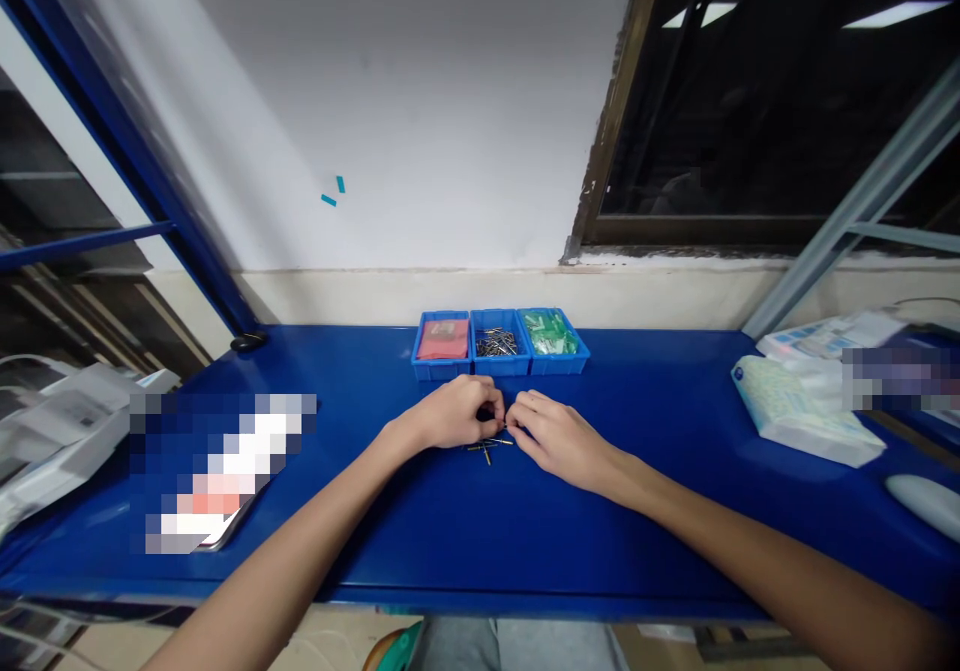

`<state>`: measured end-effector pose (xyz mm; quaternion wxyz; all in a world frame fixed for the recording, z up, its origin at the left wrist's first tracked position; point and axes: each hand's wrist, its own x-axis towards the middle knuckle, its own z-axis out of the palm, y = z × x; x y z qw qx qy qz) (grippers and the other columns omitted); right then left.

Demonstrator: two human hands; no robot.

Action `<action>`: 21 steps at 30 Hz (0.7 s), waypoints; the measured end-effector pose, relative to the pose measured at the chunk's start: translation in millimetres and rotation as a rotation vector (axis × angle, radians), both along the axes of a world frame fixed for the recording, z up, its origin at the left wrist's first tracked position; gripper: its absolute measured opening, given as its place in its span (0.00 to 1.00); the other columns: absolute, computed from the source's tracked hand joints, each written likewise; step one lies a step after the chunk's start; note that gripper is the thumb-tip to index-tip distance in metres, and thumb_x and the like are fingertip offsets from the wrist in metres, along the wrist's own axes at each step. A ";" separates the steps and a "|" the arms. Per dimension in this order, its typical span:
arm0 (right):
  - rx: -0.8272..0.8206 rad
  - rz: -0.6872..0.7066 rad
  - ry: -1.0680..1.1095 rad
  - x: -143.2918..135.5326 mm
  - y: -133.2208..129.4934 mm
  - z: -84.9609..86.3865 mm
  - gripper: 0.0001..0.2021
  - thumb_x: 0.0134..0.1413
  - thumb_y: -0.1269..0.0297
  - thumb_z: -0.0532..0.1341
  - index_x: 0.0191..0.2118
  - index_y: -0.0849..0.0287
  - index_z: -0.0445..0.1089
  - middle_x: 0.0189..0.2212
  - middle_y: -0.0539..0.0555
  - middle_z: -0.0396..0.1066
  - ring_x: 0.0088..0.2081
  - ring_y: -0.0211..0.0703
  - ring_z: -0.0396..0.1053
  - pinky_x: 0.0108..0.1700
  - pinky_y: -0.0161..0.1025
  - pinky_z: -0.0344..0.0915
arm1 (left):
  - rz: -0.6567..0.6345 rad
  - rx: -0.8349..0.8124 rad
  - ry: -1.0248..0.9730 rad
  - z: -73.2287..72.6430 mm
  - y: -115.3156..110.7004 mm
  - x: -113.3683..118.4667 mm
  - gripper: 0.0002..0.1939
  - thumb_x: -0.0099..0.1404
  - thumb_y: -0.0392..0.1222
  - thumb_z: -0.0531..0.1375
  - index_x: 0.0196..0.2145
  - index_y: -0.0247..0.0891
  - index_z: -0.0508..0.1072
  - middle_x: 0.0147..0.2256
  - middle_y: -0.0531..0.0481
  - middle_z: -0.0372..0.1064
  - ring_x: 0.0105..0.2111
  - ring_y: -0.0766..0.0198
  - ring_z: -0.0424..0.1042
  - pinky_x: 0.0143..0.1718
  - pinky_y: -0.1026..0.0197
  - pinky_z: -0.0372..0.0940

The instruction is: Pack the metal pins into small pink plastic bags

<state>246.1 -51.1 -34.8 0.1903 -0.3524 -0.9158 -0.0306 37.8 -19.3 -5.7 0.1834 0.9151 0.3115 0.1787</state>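
My left hand [459, 412] and my right hand [553, 435] meet above the middle of the table, with fingertips nearly touching. Both are closed in a pinch. Whatever lies between the fingertips is too small and too hidden to name. Just below them, several thin metal pieces [487, 455] with brass-coloured parts lie loose on the blue table [480, 541]. Behind the hands, three blue bins stand side by side. Pink packets [442, 339] fill the left bin [441, 371], many thin metal pieces [498, 342] the middle bin [501, 365], and green packets [551, 332] the right bin [559, 364].
A partly blurred flat device [225, 526] lies on the left, near white equipment [82, 431]. To the right are a tissue pack [806, 416] and a white rounded object [926, 504]. A small black object [248, 341] sits at the back left. The wall [420, 131] rises behind the table.
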 end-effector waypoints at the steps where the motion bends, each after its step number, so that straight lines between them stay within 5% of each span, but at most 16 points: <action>1: 0.001 -0.003 -0.008 0.2 -0.1 0.0 0.09 0.66 0.69 0.53 0.38 0.61 0.70 0.37 0.58 0.71 0.39 0.47 0.70 0.38 0.42 0.70 | -0.001 -0.010 -0.004 -0.5 0.0 0.5 0.04 0.59 0.31 0.60 0.32 0.36 0.75 0.32 0.49 0.73 0.32 0.63 0.71 0.34 0.63 0.63; 11: 0.047 0.036 -0.040 0.7 0.9 0.7 0.11 0.67 0.69 0.52 0.41 0.60 0.72 0.37 0.59 0.71 0.41 0.49 0.69 0.39 0.43 0.71 | -0.013 -0.295 -0.142 -7.7 8.2 -5.6 0.04 0.62 0.36 0.61 0.35 0.35 0.75 0.31 0.51 0.75 0.27 0.67 0.70 0.28 0.66 0.61; 21: -0.004 -0.010 -0.053 1.0 -0.5 3.4 0.11 0.67 0.67 0.53 0.41 0.61 0.73 0.38 0.57 0.71 0.41 0.47 0.69 0.39 0.42 0.71 | -0.009 -0.230 -0.076 -5.1 7.4 -4.0 0.05 0.60 0.34 0.61 0.35 0.35 0.77 0.33 0.49 0.75 0.29 0.65 0.71 0.29 0.65 0.62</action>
